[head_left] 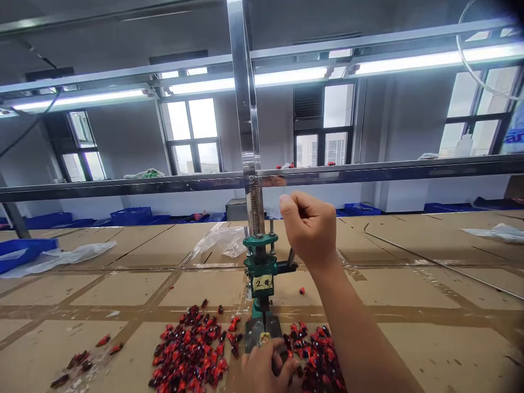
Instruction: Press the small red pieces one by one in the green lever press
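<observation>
A green hand press (261, 267), marked "2 #", stands upright in front of me. My right hand (310, 226) is raised in a fist at the upper end of the press lever (291, 256); the fist hides the grip. Low down at the press base (251, 330), my left hand (264, 368) has its fingers bent together just in front of a small brass-coloured fixture (265, 337) under the plunger. What those fingers pinch is hidden. Small red and black parts lie heaped on both sides, a left pile (188, 349) and a right pile (317, 355).
Brown cardboard (429, 349) joined with tape covers the table. Several loose parts (79, 360) lie at the left. A blue tray (24, 254) and plastic film sit further back. A thin metal rod (429, 259) crosses the right side. A steel post (243, 109) rises behind the press.
</observation>
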Demonstrator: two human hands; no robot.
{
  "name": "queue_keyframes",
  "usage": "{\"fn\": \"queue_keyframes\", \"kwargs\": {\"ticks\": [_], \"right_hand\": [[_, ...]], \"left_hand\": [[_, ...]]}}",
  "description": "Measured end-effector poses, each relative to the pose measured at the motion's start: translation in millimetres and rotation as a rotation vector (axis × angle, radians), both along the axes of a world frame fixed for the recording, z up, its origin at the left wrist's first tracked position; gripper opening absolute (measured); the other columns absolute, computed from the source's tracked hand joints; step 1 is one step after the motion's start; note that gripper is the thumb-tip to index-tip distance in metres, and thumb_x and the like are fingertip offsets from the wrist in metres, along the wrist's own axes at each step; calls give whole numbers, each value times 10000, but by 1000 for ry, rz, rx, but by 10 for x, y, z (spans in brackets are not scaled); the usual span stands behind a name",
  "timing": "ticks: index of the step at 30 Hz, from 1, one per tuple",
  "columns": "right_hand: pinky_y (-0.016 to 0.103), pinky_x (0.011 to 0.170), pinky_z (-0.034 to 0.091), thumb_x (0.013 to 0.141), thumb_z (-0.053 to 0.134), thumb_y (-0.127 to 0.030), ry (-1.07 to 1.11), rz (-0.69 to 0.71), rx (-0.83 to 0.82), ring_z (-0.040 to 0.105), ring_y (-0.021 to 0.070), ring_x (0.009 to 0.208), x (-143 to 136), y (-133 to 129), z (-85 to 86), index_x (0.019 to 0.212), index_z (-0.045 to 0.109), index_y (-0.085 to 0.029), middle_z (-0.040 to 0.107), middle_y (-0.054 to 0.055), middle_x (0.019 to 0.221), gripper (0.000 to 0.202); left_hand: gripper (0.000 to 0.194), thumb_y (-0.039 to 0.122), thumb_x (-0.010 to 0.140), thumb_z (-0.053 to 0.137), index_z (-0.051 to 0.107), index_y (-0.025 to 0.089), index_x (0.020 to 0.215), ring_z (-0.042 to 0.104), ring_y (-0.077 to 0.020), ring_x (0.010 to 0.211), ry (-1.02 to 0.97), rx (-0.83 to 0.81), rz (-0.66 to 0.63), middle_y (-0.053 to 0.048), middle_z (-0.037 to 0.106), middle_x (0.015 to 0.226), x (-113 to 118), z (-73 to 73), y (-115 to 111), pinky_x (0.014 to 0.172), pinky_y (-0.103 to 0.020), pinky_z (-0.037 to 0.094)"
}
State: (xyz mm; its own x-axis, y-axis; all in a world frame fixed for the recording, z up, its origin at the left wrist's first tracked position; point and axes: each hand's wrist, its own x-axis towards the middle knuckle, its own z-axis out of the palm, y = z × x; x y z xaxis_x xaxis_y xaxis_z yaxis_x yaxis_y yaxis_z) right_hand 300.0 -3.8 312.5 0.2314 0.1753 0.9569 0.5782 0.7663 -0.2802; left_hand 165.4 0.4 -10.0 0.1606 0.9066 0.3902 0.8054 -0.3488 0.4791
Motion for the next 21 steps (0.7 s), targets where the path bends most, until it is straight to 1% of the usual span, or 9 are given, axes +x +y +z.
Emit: {"fn": "queue_keyframes", "kwargs": {"ticks": [3, 5, 8, 10, 12, 14, 17, 18, 21], "right_hand": [[269, 497, 204, 937, 540, -230, -19, 12, 38, 224, 66, 506, 32, -2, -39, 591, 240, -198, 211, -65, 544, 459], [267, 494, 202, 937, 539, -217, -11, 25, 66, 225, 65, 505, 27, 15, -37, 592, 241, -197, 209, -65, 547, 456], [269, 496, 201, 939, 540, -211, 32, 49, 95, 227, 64, 510, 3, 42, -26, 592, 245, -195, 207, -63, 551, 456], [271, 499, 202, 942, 538, -214, 63, 56, 100, 227, 66, 515, -6, 50, -27, 593, 243, -195, 205, -62, 554, 457], [273, 502, 203, 941, 536, -209, 58, 47, 104, 226, 67, 519, -5, 48, -33, 594, 244, -195, 206, -61, 558, 454], [274, 505, 202, 938, 535, -200, 34, 33, 107, 223, 66, 521, 4, 42, -38, 597, 245, -194, 206, -62, 561, 448], [273, 503, 204, 940, 534, -201, 8, 40, 101, 228, 65, 520, 18, 35, -40, 599, 249, -195, 214, -62, 560, 445], [273, 502, 206, 942, 534, -205, 10, 50, 96, 230, 66, 519, 20, 34, -41, 599, 252, -195, 217, -62, 559, 444], [274, 503, 207, 940, 540, -207, 20, 61, 97, 229, 66, 520, 22, 36, -45, 597, 256, -195, 216, -63, 559, 446]], "left_hand": [[254, 501, 914, 600, 777, 323, 950, 727, -245, 898, -51, 84, -21, -23, 810, 922, -373, 49, 91, 842, -334, 494], [329, 511, 947, 524, 769, 295, 904, 729, -235, 893, -39, 18, 31, -28, 805, 931, -697, 110, 184, 825, -318, 491], [289, 452, 910, 558, 754, 263, 1008, 723, -242, 926, 73, -146, 127, -38, 801, 975, -1021, 229, 299, 804, -317, 466], [254, 377, 847, 620, 754, 259, 1028, 696, -270, 1012, 195, -185, 138, -47, 798, 1036, -1065, 301, 335, 851, -344, 426], [210, 321, 809, 643, 768, 259, 965, 662, -296, 1058, 306, -184, 121, -51, 799, 1041, -1015, 352, 341, 895, -377, 379], [212, 290, 824, 610, 772, 250, 954, 645, -305, 1059, 374, -168, 115, -60, 799, 1022, -934, 382, 333, 912, -398, 350], [337, 258, 855, 553, 744, 243, 1132, 638, -316, 1083, 421, -132, 127, -82, 790, 1086, -840, 406, 323, 916, -414, 345], [344, 260, 864, 545, 744, 251, 1145, 637, -319, 1092, 429, -123, 127, -84, 787, 1102, -822, 412, 321, 918, -418, 347], [268, 273, 887, 539, 794, 273, 970, 654, -317, 1075, 418, -144, 106, -75, 795, 1059, -807, 430, 324, 913, -417, 358]]}}
